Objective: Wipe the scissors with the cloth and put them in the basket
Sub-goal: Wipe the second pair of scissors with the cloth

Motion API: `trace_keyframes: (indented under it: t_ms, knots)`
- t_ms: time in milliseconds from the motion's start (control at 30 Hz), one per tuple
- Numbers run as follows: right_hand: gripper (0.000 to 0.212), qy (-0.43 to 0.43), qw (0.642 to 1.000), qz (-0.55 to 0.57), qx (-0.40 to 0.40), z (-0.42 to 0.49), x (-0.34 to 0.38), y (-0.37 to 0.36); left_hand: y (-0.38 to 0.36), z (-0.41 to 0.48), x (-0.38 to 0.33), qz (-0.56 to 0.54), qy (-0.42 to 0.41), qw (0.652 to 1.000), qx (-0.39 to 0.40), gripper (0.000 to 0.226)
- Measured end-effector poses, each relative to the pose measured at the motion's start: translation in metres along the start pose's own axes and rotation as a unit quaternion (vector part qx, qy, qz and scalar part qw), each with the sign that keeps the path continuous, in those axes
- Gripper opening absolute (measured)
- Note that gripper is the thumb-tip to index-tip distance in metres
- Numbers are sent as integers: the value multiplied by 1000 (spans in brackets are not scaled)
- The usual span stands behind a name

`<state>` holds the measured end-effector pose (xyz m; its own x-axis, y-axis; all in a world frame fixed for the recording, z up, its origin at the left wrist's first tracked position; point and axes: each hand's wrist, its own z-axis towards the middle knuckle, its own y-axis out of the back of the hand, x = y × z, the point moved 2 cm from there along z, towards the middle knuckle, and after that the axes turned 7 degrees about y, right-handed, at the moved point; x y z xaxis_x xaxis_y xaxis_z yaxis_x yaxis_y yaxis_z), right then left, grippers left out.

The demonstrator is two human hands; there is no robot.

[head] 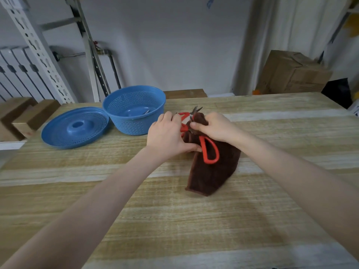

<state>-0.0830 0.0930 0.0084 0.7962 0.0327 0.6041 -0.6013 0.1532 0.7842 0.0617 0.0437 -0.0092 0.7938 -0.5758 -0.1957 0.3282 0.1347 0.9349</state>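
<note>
Red-handled scissors (210,150) are held above the wooden table, blades pointing away and slightly apart at the tips. My left hand (167,134) grips one red handle loop. My right hand (212,126) pinches the dark brown cloth (210,175) around the blades; the rest of the cloth hangs down to the table. The other red loop hangs free in front of the cloth. The blue perforated basket (136,121) stands just left of my hands, and something metallic lies inside it.
The basket's blue lid (74,128) lies flat to the left of it. Cardboard boxes (291,74) stand behind the table's far right edge, and wooden blocks (29,115) at the far left. The wooden table (174,220) stretches toward me.
</note>
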Motion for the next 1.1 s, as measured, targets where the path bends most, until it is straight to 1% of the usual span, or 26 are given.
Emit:
trace_keyframes:
  t_ms: [67, 100, 133, 167, 200, 267, 367, 400, 467, 533, 567, 633, 667, 700, 733, 767, 800, 833, 867, 900, 933, 967, 1000, 1033, 1067, 1100]
  knots:
    - [22, -1, 999, 19, 45, -1, -1, 1, -2, 0, 1, 6, -2, 1000, -2, 91]
    - [14, -15, 995, 54, 79, -4, -4, 2, -3, -1, 3, 9, -2, 1000, -4, 89]
    - [10, -31, 989, 100, 109, -6, -9, 3, -2, -1, 6, 5, 2, 1000, -8, 87]
    - [15, -50, 980, 146, 129, -9, -14, 5, -2, -2, 9, -4, 12, 1000, -13, 84]
    - [18, -62, 974, 173, 131, -10, -20, 8, -2, -2, 14, -16, 23, 999, -21, 81]
    - [18, -59, 977, 178, 97, -15, -24, 13, -2, -5, 21, -40, 41, 998, -29, 78]
    - [17, -53, 988, 141, -28, -18, -30, 21, -1, -9, 26, -79, 56, 995, -39, 74]
    - [15, -55, 986, 148, -47, -21, -30, 21, -1, -9, 27, -83, 59, 994, -43, 72]
    - [11, -48, 984, 170, -31, -27, -29, 15, -2, -9, 28, -86, 63, 993, -49, 73]
    - [6, -33, 986, 161, -12, -30, -28, 3, -2, -9, 27, -84, 62, 993, -49, 75]
    - [5, -33, 986, 160, -35, -31, -28, 0, -2, -8, 27, -81, 61, 994, -47, 76]
    - [10, -60, 972, 172, -150, -33, -35, 3, -2, -8, 29, -81, 66, 993, -46, 76]
    - [15, -83, 959, 164, -214, -34, -42, 7, -1, -8, 32, -84, 74, 993, -49, 75]
    - [20, -106, 947, 150, -262, -36, -49, 12, -1, -8, 36, -90, 82, 991, -51, 74]
    - [24, -130, 941, 134, -281, -38, -56, 18, -1, -7, 40, -95, 88, 990, -54, 72]
    - [26, -155, 942, 119, -272, -40, -62, 22, -1, -8, 43, -99, 92, 989, -57, 70]
    - [26, -176, 949, 89, -247, -41, -67, 24, 0, -8, 45, -100, 93, 989, -61, 69]
    - [24, -192, 955, 36, -222, -43, -70, 25, 0, -8, 45, -98, 93, 989, -63, 68]
    - [30, -199, 955, -40, -216, -46, -68, 26, 0, -8, 44, -95, 93, 989, -64, 68]
    - [38, -190, 946, -119, -236, -51, -64, 27, 0, -10, 41, -93, 92, 989, -64, 69]
    - [40, -152, 931, -184, -276, -57, -54, 28, -1, -10, 38, -95, 92, 989, -65, 71]
    - [35, -97, 924, -212, -304, -62, -39, 27, -2, -10, 37, -97, 94, 988, -68, 72]
    - [26, -53, 933, -210, -286, -65, -25, 24, -3, -10, 36, -98, 98, 988, -71, 73]
    - [18, -26, 952, -196, -233, -69, -14, 17, -5, -10, 36, -99, 101, 988, -69, 74]
    - [15, -14, 969, -191, -155, -73, -5, 5, -6, -10, 37, -100, 104, 987, -68, 73]
    - [21, -12, 978, -191, -80, -80, 3, -7, -7, -10, 38, -103, 106, 987, -67, 71]
